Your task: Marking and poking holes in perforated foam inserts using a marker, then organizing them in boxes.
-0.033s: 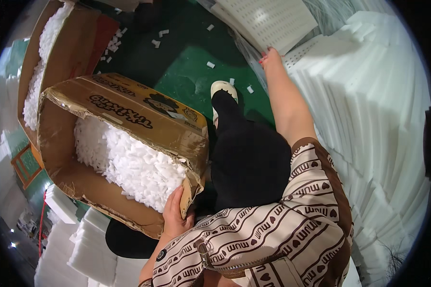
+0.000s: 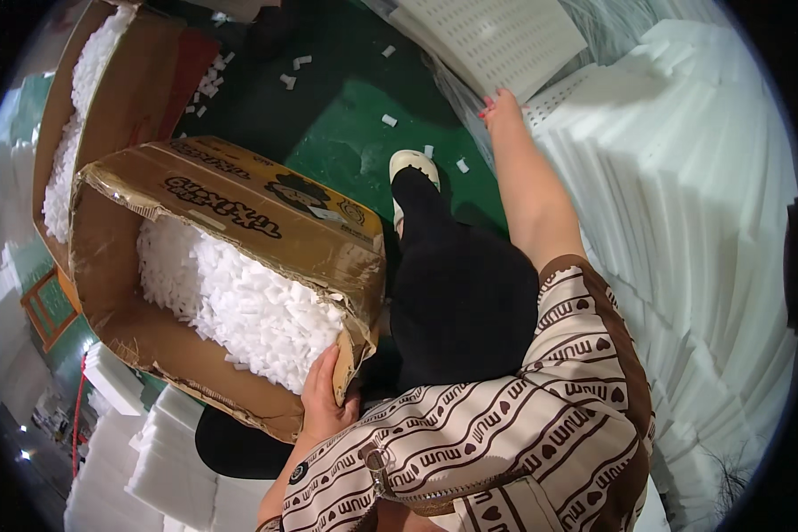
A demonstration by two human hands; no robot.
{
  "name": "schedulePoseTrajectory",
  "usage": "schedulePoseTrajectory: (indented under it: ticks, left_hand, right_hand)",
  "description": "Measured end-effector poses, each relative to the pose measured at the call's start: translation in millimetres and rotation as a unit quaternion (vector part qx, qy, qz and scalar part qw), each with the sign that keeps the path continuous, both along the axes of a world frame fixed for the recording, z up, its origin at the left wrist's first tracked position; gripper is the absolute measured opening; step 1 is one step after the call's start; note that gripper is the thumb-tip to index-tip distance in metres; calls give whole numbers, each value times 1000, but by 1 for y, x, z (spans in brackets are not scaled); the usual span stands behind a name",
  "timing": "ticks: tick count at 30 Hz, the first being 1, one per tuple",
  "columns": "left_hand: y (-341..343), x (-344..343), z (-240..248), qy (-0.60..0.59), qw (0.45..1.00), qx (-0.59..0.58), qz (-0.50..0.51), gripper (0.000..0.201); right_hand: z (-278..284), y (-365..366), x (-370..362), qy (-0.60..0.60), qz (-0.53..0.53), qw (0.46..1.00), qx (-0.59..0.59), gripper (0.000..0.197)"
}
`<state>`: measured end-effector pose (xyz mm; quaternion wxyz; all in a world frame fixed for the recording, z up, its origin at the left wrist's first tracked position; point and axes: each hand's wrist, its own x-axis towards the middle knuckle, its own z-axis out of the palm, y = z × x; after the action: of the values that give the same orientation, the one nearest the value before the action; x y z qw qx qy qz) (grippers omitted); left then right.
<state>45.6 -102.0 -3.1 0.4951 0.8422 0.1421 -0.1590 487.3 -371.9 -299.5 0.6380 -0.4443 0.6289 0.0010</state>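
Observation:
An open cardboard box (image 2: 230, 199) lies tilted in front of me, holding a heap of small white foam pieces (image 2: 248, 310). My left hand (image 2: 324, 390) is closed over its near right corner, thumb and fingers on either side of the wall. Stretched far out to the right, my right hand (image 2: 503, 108) has its fingertips at the lower edge of a white perforated foam sheet (image 2: 496, 40). Those fingers look closed on that edge, though part of the grip is hidden.
Another carton (image 2: 120, 97) full of white pieces stands at the far left. Loose foam bits (image 2: 389, 120) dot the green floor (image 2: 346, 142). Stacked white foam sheets (image 2: 656, 204) fill the right side; more foam blocks (image 2: 173, 461) lie at lower left, near a wooden stool (image 2: 49, 310).

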Motion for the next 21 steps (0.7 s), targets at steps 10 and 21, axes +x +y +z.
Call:
schedulePoseTrajectory:
  ticks: [10, 21]
  left_hand:
    - [0, -3, 0, 6, 1000, -6, -1, 77]
    - [5, 1, 8, 48, 998, -51, -7, 78]
  right_hand:
    - [20, 4, -64, -18, 23, 998, -62, 21]
    - [56, 100, 4, -209, 690, 442, -534, 28]
